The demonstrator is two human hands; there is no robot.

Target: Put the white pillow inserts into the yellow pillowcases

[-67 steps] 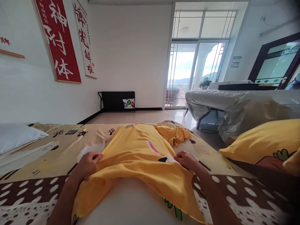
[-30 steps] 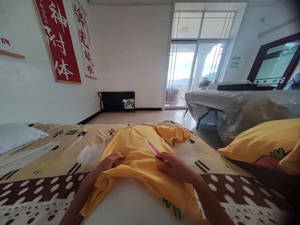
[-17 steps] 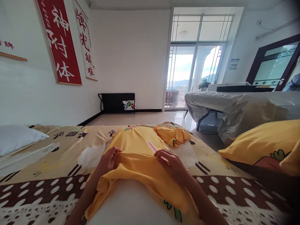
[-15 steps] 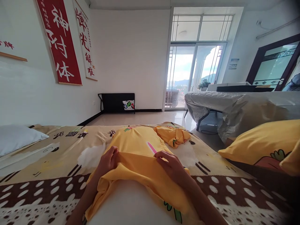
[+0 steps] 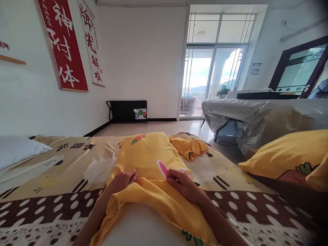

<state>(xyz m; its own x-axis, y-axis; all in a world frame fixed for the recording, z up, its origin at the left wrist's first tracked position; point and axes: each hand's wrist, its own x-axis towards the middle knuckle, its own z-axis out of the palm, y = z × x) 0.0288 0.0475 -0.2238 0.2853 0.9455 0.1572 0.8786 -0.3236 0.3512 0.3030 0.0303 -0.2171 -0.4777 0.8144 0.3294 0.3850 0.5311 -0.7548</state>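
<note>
A yellow pillowcase (image 5: 143, 153) with a carrot print and a pink rabbit ear covers the far part of a white pillow (image 5: 138, 222) in front of me. The near part of the pillow is bare. My left hand (image 5: 125, 179) is closed on the bunched cloth at the left, fingers curled. On the right, my right hand (image 5: 180, 181) pinches the cloth beside the pink ear. Loose folds of the pillowcase drape over both forearms toward me.
The pillow lies on a patterned blanket (image 5: 64, 201). Crumpled yellow cloth (image 5: 191, 147) lies behind it. A white pillow (image 5: 20, 150) is at the left, a yellow cushion (image 5: 287, 157) at the right. Beyond stands a plastic-covered table (image 5: 269, 116).
The pillowcase has come further over the pillow toward me, and more of the carrot and pink ear shows. Both hands have shifted slightly lower, the left also to the right.
</note>
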